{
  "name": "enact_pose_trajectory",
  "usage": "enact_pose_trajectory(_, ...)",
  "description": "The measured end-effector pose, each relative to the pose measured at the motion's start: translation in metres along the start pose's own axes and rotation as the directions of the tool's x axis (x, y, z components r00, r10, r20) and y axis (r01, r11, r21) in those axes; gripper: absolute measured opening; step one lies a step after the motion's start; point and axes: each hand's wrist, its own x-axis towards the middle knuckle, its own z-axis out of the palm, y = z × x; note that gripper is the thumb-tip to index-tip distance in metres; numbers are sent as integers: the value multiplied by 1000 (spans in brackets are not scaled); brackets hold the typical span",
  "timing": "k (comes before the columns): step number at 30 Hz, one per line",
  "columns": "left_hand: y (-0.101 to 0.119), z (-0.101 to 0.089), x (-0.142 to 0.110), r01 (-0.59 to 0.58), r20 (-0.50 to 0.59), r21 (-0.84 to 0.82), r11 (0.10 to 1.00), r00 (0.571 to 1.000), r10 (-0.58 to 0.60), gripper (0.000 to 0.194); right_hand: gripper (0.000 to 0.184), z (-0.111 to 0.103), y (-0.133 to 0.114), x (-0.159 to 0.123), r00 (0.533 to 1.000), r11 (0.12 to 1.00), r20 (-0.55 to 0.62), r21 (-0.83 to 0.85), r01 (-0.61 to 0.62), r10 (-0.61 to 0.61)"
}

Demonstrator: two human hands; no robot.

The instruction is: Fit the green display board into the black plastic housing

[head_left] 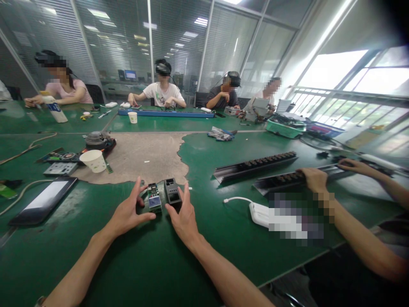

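A small green circuit board (154,198) with a little screen at its near end lies on the green table in front of me. My left hand (129,211) curves round its left side, thumb and fingers apart. Just to the right of the board is a black plastic housing (173,192) with rectangular cutouts. My right hand (184,215) is spread beside it, the thumb at its near edge and the index finger raised along its right side. A narrow gap separates board and housing. Whether the fingertips press on either part is hard to make out.
At left lie a tablet (46,200), a paper cup (93,160) and a metal box (60,169). To the right, a co-worker's hands (315,179) rest on black metal channels (255,164), near a white device (260,214). Several people sit across the table.
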Motion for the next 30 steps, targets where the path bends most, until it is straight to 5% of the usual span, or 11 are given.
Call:
enact_pose_trajectory(7, -5, -4, 2, 46, -81, -274, 961, 994, -71, 81, 90, -3, -31, -1, 998, 990, -61, 141, -2, 11)
enact_pose_trajectory(13, -11, -2, 4, 92, -92, -364, 927, 987, -134, 77, 89, 14, -54, 2, 1000, 991, 3, 128, 21, -21)
enact_pose_trajectory(24, -11, -3, 5, 103, -124, -411, 906, 978, -168, 67, 99, 46, -62, 4, 999, 999, -22, -29, -33, 32)
enact_pose_trajectory(30, -14, -3, 7, 115, -119, -408, 906, 977, -177, 65, 95, 56, -46, -10, 1000, 994, -13, -107, -28, 27)
